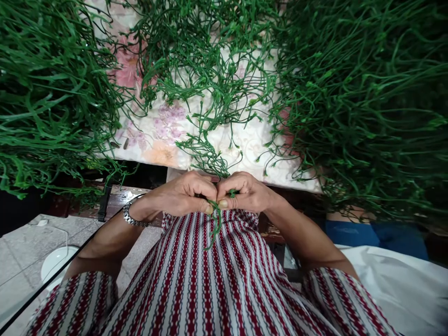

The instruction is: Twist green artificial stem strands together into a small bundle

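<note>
My left hand and my right hand meet in front of my body, just off the table's near edge. Both are closed, thumbs against bent fingers, pinching a thin green stem that looks like artificial greenery. Its loose end curls down below my thumbs over the striped clothing. A small green tip pokes out from the fingers of my right hand. Right behind my knuckles lies a small bunch of stems with forked tips, its near end partly hidden by my hands.
Large heaps of stems stand on the left and right, with a looser pile between them. Beneath is a floral tablecloth. A white sheet and something blue lie at lower right; a dark cable crosses at left.
</note>
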`<move>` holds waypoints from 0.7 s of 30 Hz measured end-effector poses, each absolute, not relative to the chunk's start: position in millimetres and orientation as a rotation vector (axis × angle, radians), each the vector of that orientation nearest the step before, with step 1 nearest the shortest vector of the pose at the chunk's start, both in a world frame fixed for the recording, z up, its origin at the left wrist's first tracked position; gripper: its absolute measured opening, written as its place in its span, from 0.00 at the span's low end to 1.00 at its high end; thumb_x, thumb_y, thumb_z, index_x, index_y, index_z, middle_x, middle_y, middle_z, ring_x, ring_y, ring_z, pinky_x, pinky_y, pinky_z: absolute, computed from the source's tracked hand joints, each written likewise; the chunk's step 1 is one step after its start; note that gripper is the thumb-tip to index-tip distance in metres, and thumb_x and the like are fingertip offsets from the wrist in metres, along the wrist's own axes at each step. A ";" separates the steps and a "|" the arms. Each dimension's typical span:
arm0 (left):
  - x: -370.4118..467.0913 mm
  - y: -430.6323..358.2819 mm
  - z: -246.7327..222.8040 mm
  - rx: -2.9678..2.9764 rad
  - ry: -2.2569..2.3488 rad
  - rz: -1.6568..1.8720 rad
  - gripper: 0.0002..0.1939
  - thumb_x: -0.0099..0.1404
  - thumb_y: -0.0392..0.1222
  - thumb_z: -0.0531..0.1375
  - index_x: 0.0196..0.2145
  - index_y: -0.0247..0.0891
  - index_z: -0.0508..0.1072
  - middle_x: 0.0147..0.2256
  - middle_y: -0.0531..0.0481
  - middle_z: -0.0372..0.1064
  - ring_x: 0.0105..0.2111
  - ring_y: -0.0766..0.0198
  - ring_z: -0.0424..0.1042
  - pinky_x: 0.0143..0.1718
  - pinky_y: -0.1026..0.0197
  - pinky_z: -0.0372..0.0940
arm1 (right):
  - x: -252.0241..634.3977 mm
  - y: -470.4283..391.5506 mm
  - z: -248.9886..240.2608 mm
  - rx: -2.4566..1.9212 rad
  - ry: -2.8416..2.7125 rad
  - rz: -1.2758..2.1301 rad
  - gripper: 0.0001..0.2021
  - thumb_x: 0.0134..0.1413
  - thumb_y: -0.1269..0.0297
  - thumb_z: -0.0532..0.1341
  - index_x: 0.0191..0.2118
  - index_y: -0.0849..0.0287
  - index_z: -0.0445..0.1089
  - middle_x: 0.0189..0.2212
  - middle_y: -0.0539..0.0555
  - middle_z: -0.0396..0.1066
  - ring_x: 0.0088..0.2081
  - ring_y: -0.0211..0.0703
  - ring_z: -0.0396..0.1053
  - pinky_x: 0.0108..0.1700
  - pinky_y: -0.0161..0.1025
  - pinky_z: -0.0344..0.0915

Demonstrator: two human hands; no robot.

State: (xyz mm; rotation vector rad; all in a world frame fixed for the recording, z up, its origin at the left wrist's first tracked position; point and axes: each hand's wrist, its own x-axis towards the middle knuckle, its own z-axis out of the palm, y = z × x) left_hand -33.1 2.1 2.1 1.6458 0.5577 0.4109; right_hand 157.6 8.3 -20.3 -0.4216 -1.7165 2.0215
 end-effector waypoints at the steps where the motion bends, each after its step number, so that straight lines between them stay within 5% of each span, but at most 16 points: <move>1: -33.9 2.8 1.4 1.630 0.548 0.412 0.12 0.58 0.37 0.58 0.17 0.37 0.66 0.17 0.54 0.58 0.23 0.66 0.59 0.31 0.61 0.57 | 157.8 8.0 -22.0 -0.410 -1.675 2.059 0.10 0.53 0.66 0.61 0.25 0.65 0.67 0.18 0.45 0.59 0.20 0.26 0.54 0.23 0.26 0.53; 6: -41.9 3.4 -3.6 1.470 0.452 0.401 0.10 0.59 0.43 0.59 0.23 0.37 0.73 0.22 0.49 0.67 0.25 0.64 0.65 0.32 0.60 0.60 | 163.5 4.1 -23.7 -0.404 -1.535 2.118 0.11 0.53 0.62 0.61 0.27 0.66 0.68 0.20 0.49 0.66 0.22 0.29 0.61 0.25 0.28 0.58; 13: -36.5 -7.6 -6.1 1.300 0.800 0.718 0.13 0.56 0.47 0.62 0.23 0.34 0.74 0.22 0.51 0.66 0.23 0.68 0.63 0.24 0.65 0.59 | 157.5 -4.5 -14.0 -0.801 -1.801 1.450 0.13 0.53 0.58 0.61 0.38 0.63 0.64 0.27 0.47 0.63 0.26 0.29 0.58 0.28 0.29 0.57; 21: -27.6 -18.2 -10.4 1.250 0.909 0.979 0.07 0.55 0.42 0.64 0.26 0.35 0.77 0.25 0.49 0.72 0.26 0.67 0.69 0.29 0.66 0.64 | 149.4 -15.5 -17.2 -0.884 -2.037 0.778 0.08 0.57 0.66 0.58 0.40 0.63 0.65 0.30 0.55 0.68 0.31 0.37 0.64 0.32 0.35 0.63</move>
